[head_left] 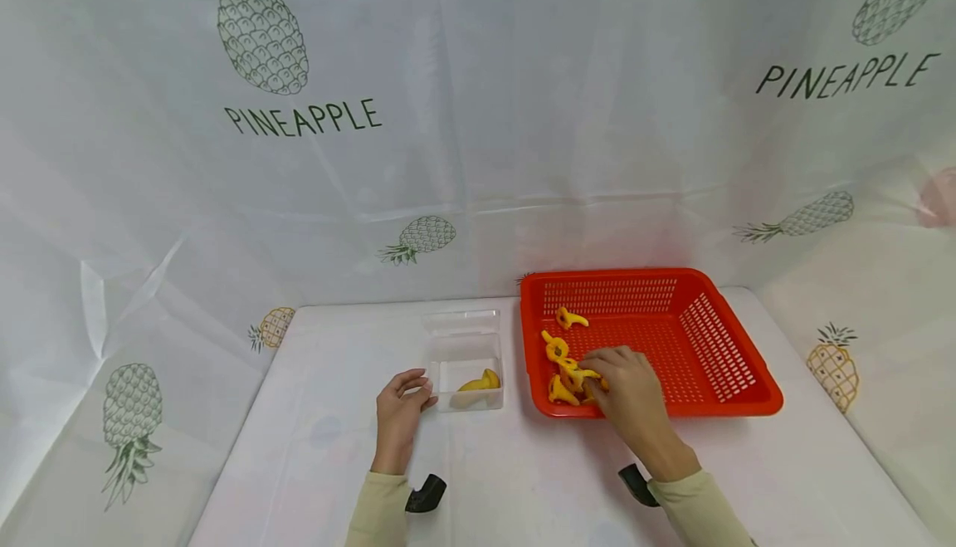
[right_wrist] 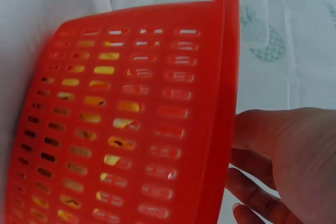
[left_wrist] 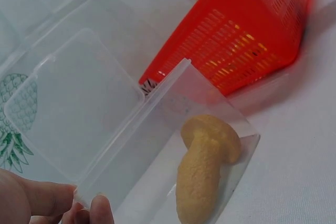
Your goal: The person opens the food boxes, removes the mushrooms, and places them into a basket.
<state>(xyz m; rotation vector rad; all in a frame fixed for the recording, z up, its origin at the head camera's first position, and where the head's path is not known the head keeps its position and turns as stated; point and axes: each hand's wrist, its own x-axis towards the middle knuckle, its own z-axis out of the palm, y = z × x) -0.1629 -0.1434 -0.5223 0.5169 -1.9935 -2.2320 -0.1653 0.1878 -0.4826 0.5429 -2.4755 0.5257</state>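
My left hand pinches the near left side of a clear plastic box, its thumb and fingertips at the box's edge in the left wrist view. Inside lies a tan-yellow mushroom, thick-stemmed with a rounded cap, on its side. My right hand reaches over the near rim of a red basket. Its fingers are bent down among bright yellow trumpet-shaped mushrooms, heaped at the basket's left. Whether they hold one is unclear; in the right wrist view the basket wall hides the fingertips.
The box's clear lid stands open at its back. One yellow mushroom lies apart near the basket's far left corner. Box and basket stand side by side on a white-covered table, with a pineapple-printed sheet hanging behind.
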